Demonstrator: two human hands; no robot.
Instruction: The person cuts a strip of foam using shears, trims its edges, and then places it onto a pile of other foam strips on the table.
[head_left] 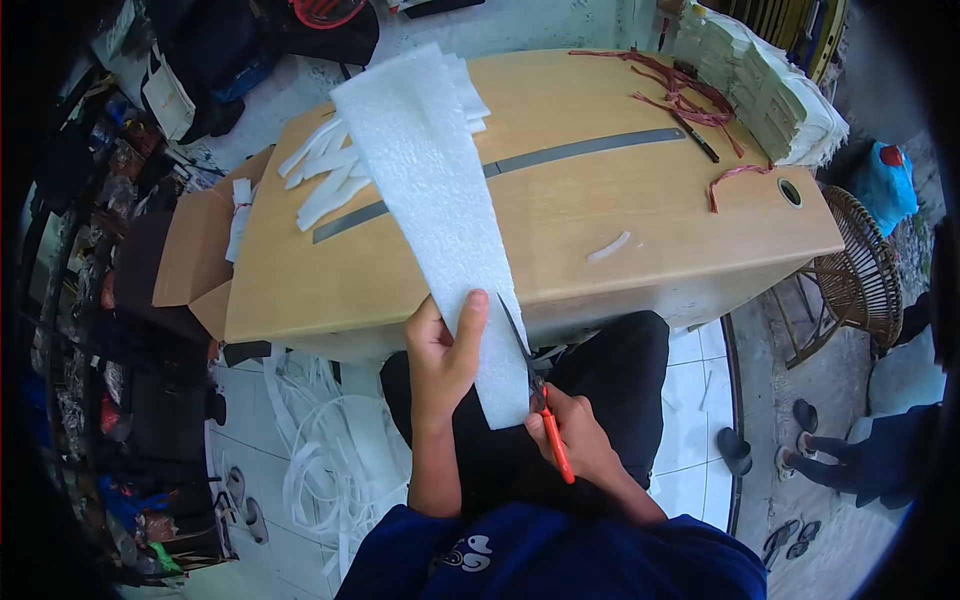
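Shelf rack (pixel 110 190): far left of the room, dark, crowded with small goods too dim to name.
Cardboard box (pixel 190 255): flaps open, just beside the left edge of the desk (pixel 680 225).
Tangled white strips (pixel 345 465): heaped on the white tiled floor (pixel 235 395), below the near left corner.
Short white strips (pixel 335 195): a loose bunch on the desktop, toward the far left corner.
Metal ruler (pixel 590 149): flat, slanting across the desktop, its middle hidden behind the foam sheet.
Left hand (pixel 445 350): just off the near edge; thumb on the sheet's face, fingers behind, pinching it.
Foam sheet (pixel 425 180): white, long; upper end over the far left part of the desktop, lower end over the person's lap.
Scissors (pixel 552 430): red handles, dark blade at the sheet's right edge; blade opening unclear.
Right hand (pixel 578 430): over the lap, fingers closed around the handles.
White offcut (pixel 608 247): small, curved, toward the near edge.
Desktop: light wood grain.
Black marker (pixel 700 142): beside the ruler's right end.
Red ties (pixel 690 100): tangled, toward the far right corner.
White stack (pixel 755 85): layered, at that corner.
Wicker chair (pixel 855 265): beside the right edge.
Bystander (pixel 870 455): far right, dark clothing.
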